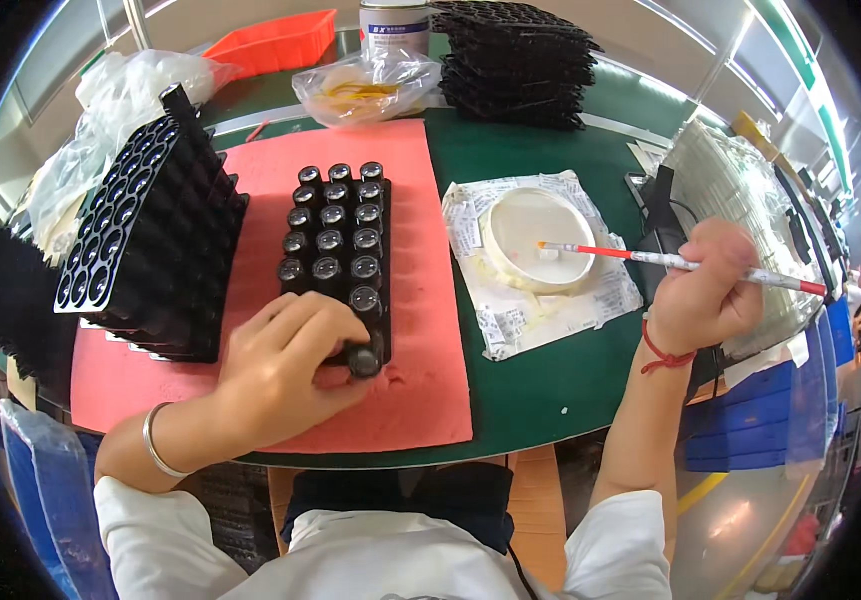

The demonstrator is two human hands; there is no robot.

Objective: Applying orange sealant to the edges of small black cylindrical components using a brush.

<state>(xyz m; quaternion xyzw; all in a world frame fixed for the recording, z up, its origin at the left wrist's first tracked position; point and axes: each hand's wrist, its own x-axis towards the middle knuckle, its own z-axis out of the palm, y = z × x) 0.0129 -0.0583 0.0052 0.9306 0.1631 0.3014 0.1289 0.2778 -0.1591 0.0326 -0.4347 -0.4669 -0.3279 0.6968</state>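
Note:
My left hand is closed around a black lens barrel at the near right end of a black tray. The barrel tilts slightly towards me, and part of it is hidden behind my fingers. Several more upright barrels with glassy tops, such as one lens barrel, stand in rows in that tray. In my right hand is a thin paintbrush, held by its handle. Its bristles hang over a shallow round white dish, which sits on stained printed paper.
A pink mat lies under the tray on the green table. On the left, stacked black trays stand tall beside clear plastic bags. Behind are an orange bin, a can, a bag of yellow items and more black trays.

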